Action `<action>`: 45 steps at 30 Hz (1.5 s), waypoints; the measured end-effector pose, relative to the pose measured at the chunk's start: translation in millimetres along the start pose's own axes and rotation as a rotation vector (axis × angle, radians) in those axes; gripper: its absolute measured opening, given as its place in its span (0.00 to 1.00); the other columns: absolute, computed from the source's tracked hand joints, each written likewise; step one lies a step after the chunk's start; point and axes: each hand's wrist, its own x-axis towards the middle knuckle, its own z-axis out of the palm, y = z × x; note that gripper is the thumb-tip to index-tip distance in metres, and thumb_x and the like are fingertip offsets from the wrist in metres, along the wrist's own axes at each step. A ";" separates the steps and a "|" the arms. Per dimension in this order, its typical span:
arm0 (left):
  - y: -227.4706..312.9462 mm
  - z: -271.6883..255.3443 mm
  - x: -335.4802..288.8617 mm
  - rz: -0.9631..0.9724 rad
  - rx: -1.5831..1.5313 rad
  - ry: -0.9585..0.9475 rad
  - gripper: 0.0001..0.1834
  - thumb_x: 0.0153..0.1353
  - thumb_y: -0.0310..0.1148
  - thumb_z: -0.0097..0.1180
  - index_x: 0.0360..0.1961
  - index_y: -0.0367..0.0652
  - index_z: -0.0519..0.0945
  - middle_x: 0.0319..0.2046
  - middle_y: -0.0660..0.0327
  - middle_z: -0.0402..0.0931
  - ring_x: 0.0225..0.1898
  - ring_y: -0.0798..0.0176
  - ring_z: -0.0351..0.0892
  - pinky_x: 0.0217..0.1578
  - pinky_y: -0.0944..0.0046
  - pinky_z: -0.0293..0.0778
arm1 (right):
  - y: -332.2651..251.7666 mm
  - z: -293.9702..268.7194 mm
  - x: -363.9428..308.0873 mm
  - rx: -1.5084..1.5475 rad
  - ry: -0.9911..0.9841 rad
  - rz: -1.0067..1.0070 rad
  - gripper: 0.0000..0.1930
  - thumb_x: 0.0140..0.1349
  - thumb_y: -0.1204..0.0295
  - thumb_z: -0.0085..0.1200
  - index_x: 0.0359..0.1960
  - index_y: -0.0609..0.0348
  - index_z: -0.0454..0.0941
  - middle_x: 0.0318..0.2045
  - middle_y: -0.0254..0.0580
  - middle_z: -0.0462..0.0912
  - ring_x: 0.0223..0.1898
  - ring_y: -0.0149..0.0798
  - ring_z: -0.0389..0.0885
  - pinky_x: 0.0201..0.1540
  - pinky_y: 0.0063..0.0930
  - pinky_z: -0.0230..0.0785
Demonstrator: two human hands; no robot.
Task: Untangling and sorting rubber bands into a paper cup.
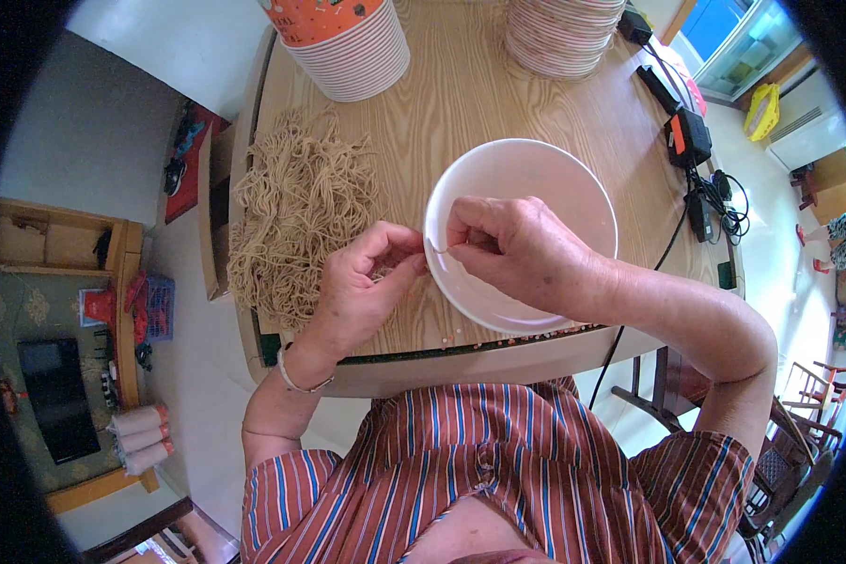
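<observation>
A white paper bucket (600, 211) stands on the table in front of me, its mouth facing up. Over its left rim reaches my right hand (536, 249), the thumb and forefinger pinched just inside the wall. A short bit of beige cord (440, 250) shows at those fingertips. Outside the same stretch of rim, my left hand (367, 282) is closed in a pinch, fingertips against the bucket's wall. What it holds is hidden by the fingers. Left of it lies a heap of loose beige cords (296, 211).
At the far left stands a stack of orange-and-white paper buckets (352, 56). Another stack of round, pale-rimmed pieces (564, 38) is at the far right. Black cables and adapters (691, 141) run along the table's right side. Small pale bits (508, 340) lie by the front edge.
</observation>
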 end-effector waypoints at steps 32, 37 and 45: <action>-4.3 4.3 1.1 0.008 0.010 0.043 0.05 0.62 0.19 0.57 0.39 0.37 0.78 0.35 0.63 0.82 0.38 0.72 0.82 0.42 0.71 0.79 | 5.0 2.5 4.9 0.107 0.010 0.079 0.07 0.60 0.71 0.58 0.30 0.63 0.76 0.18 0.33 0.75 0.22 0.24 0.70 0.26 0.26 0.66; -3.2 4.3 0.9 0.003 0.030 0.049 0.05 0.62 0.20 0.58 0.39 0.37 0.79 0.35 0.64 0.82 0.38 0.73 0.82 0.42 0.71 0.79 | 4.7 3.0 5.6 0.079 0.007 0.093 0.07 0.60 0.72 0.58 0.29 0.63 0.76 0.18 0.34 0.75 0.22 0.24 0.71 0.26 0.26 0.67; 0.6 6.2 1.3 0.023 0.109 0.074 0.04 0.62 0.21 0.59 0.38 0.37 0.79 0.33 0.63 0.82 0.36 0.73 0.82 0.40 0.71 0.79 | 7.4 6.5 7.3 0.101 0.006 0.084 0.07 0.59 0.73 0.58 0.28 0.63 0.76 0.18 0.34 0.76 0.22 0.24 0.71 0.26 0.26 0.68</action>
